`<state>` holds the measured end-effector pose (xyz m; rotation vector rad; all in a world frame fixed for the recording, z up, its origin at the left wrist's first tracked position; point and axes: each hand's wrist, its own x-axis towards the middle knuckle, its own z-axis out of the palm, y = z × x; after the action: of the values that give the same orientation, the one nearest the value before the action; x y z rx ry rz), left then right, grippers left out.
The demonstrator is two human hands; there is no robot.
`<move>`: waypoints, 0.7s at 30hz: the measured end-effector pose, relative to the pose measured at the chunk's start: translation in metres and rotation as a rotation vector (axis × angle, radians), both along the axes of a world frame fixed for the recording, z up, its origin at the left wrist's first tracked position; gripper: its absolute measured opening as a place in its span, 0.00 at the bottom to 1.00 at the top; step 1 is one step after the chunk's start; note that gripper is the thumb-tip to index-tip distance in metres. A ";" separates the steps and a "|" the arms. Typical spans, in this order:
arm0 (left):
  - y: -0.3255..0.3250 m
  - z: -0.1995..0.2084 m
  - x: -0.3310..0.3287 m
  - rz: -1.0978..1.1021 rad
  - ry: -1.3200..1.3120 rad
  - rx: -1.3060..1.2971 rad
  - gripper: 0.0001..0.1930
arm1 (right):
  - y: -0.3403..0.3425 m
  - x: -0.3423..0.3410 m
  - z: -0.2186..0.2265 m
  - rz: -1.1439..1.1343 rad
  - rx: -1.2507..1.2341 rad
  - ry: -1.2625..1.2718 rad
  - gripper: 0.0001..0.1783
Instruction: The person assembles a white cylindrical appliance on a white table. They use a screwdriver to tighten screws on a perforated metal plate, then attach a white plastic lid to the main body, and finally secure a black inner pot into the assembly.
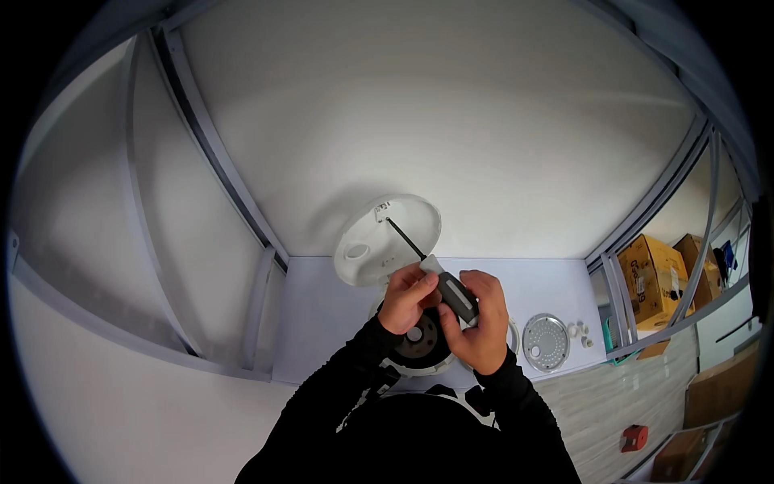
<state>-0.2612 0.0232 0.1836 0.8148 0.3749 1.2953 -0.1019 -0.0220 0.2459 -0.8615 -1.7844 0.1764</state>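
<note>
An open rice cooker stands before me, with a round metal plate inside its dark interior. Its white lid is raised behind the body. A screwdriver with a dark grey handle and long black shaft slants up and left, its tip at a small fitting near the lid's upper edge; whether it touches a screw is too small to tell. My left hand pinches the front of the handle near the shaft. My right hand is closed around the handle's rear end. My hands and sleeves partly cover the cooker body.
To the right on the white table lie a perforated grey disc and several small pale parts. A ring-shaped part shows partly behind my right hand. Metal frame posts flank the table. Cardboard boxes and a red object are farther right.
</note>
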 end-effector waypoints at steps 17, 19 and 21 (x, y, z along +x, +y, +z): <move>-0.001 0.005 0.009 0.022 -0.002 -0.030 0.13 | 0.004 0.002 0.000 -0.033 0.043 0.009 0.23; -0.004 0.016 0.011 0.022 0.001 -0.061 0.13 | 0.000 0.004 0.003 -0.057 -0.157 0.056 0.22; -0.003 0.014 0.011 -0.012 -0.018 -0.066 0.14 | -0.005 0.007 0.002 -0.064 -0.337 0.066 0.21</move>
<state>-0.2507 0.0206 0.1980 0.7487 0.3961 1.2715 -0.0947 -0.0266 0.2477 -1.1363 -1.6879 0.4683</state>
